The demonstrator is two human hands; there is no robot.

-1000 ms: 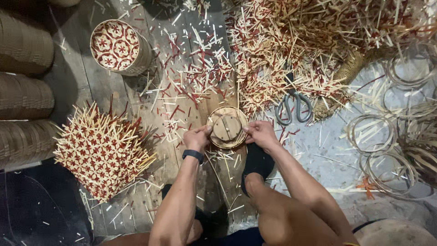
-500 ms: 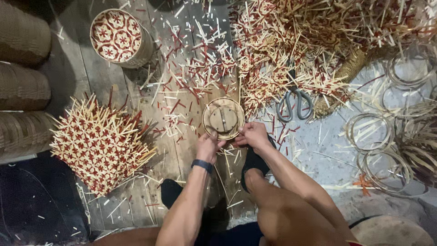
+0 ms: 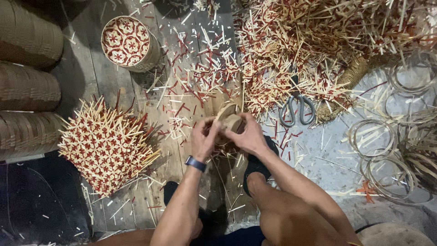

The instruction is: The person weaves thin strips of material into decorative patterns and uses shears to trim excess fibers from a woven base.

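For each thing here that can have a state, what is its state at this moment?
Round frame: tilted on edge, gripped by both hands.
Left hand: closed on the frame.
Right hand: closed on the frame.
Scissors: lying on the floor, blades hidden under strips.
Woven basket: upright, patterned face up.
Woven panel: lying flat, strip ends untrimmed.
Hoops: loose on the floor.

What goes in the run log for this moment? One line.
left hand: grips small round woven piece | right hand: grips it too | scissors: on floor

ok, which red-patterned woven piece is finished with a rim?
The round basket at top left: bound rim, trimmed edge. The mat beside the left hand has loose strip ends.
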